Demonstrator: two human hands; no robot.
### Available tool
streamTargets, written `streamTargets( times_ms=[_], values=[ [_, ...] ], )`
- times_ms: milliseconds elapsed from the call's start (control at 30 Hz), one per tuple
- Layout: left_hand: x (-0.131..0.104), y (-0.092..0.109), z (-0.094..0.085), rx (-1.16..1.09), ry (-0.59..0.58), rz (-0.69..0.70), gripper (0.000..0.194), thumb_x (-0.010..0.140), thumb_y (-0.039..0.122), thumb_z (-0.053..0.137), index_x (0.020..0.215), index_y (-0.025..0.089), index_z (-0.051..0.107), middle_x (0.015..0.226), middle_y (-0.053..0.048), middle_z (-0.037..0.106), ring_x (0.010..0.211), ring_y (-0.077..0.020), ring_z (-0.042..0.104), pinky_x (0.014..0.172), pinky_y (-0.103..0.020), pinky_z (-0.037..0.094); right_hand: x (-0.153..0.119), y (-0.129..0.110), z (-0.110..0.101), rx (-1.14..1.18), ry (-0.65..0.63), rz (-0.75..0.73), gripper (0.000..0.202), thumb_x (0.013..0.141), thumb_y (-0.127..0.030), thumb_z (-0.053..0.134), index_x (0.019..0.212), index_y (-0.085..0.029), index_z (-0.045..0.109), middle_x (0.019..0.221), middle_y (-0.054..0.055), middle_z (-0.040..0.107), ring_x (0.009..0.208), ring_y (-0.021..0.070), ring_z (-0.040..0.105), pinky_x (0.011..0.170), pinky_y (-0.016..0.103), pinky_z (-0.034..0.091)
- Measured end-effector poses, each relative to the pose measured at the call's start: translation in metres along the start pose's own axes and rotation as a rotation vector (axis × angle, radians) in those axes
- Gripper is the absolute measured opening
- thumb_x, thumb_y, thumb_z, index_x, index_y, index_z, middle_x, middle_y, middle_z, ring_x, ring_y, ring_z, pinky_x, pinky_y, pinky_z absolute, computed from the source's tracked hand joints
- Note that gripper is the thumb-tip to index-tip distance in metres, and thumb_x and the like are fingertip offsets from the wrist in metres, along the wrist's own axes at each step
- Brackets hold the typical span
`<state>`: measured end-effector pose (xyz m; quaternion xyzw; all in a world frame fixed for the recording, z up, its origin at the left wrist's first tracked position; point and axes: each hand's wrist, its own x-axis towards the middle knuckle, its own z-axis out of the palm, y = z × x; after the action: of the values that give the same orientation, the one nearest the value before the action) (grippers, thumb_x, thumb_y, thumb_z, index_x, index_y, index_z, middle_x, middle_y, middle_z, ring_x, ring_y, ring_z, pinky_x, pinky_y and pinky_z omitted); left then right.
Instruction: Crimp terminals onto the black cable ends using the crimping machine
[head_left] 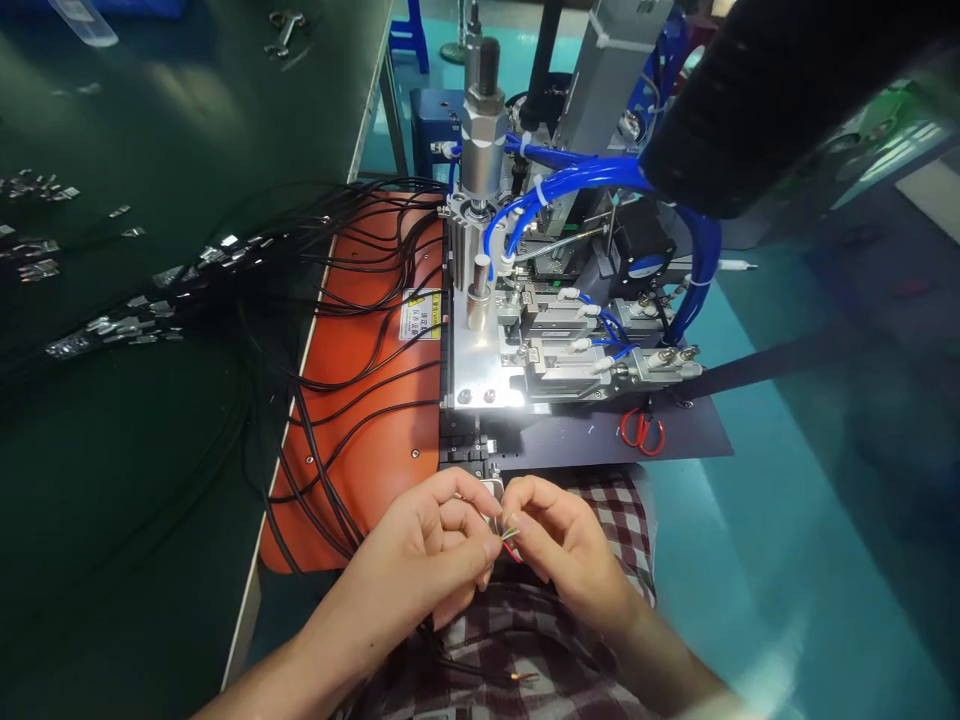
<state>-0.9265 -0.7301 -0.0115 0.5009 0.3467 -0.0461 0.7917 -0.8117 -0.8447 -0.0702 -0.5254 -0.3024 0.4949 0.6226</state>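
Just in front of the machine, my left hand (439, 545) is closed, thumb and index finger pinching thin coloured wires (513, 549) at the tip of a cable. A red strand and some yellow-green and white ones show between the fingers. My right hand (566, 535) meets it from the other side, its thumb and fingertips pinched on the same wires. Fingers hide much of the wire ends. Another black cable (480, 668) with a bared, copper-coloured end lies across the checked cloth on my lap.
The machine (487, 360) with blue air hoses (592, 172) stands ahead. Black cables (375, 375) run over its orange cover (397, 460) from the dark table (150, 520), where cables with metal connectors (127, 325) lie. Red-handled scissors (643, 432) rest on the grey plate (585, 435).
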Motion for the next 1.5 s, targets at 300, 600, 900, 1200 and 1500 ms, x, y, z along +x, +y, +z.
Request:
streamTargets(
  times_ms=[300,600,900,1200,1500],
  values=[
    [0.000,-0.001,-0.009,0.068,-0.163,-0.156,0.015,0.076,0.027,0.064,0.074,0.015,0.055,0.051,0.003,0.057,0.032,-0.0032,0.041,0.030,-0.012,0.022,0.017,-0.029,-0.026,-0.472,-0.348,-0.333,0.013,0.092,-0.018,0.049,0.082,-0.019,0.057,0.078,0.002,0.057,0.070,0.0143,0.052,0.065,0.028,0.042],
    [0.002,-0.001,0.000,0.199,-0.016,-0.094,0.016,0.068,0.028,0.063,0.064,0.014,0.055,0.050,0.003,0.054,0.035,-0.0032,0.037,0.036,-0.015,0.024,0.024,-0.039,-0.032,-0.550,-0.483,-0.352,0.013,0.092,-0.015,0.048,0.081,-0.020,0.055,0.075,0.000,0.056,0.069,0.0141,0.051,0.066,0.028,0.043],
    [-0.001,0.000,0.004,0.167,0.122,-0.040,0.021,0.068,0.033,0.063,0.068,0.015,0.054,0.050,0.006,0.050,0.037,-0.0027,0.033,0.038,-0.016,0.019,0.008,-0.030,-0.026,-0.376,-0.109,-0.196,0.008,0.090,-0.018,0.054,0.085,-0.019,0.060,0.078,0.001,0.057,0.069,0.0136,0.051,0.061,0.025,0.041],
    [-0.003,-0.002,0.007,0.142,0.092,0.021,0.021,0.072,0.033,0.063,0.069,0.015,0.053,0.048,0.009,0.042,0.039,-0.0031,0.031,0.039,-0.016,0.019,-0.005,-0.026,-0.013,-0.324,0.025,-0.059,0.007,0.083,-0.019,0.060,0.076,-0.019,0.060,0.065,-0.003,0.053,0.058,0.0117,0.045,0.055,0.024,0.037],
    [-0.003,-0.009,0.003,0.091,0.113,0.134,0.020,0.079,0.031,0.064,0.071,0.014,0.057,0.052,0.007,0.045,0.044,-0.0036,0.035,0.042,-0.016,0.023,-0.013,-0.007,0.006,-0.158,0.111,-0.144,0.011,0.090,-0.021,0.053,0.078,-0.020,0.053,0.070,-0.004,0.047,0.061,0.0108,0.041,0.057,0.023,0.035]
  ],
)
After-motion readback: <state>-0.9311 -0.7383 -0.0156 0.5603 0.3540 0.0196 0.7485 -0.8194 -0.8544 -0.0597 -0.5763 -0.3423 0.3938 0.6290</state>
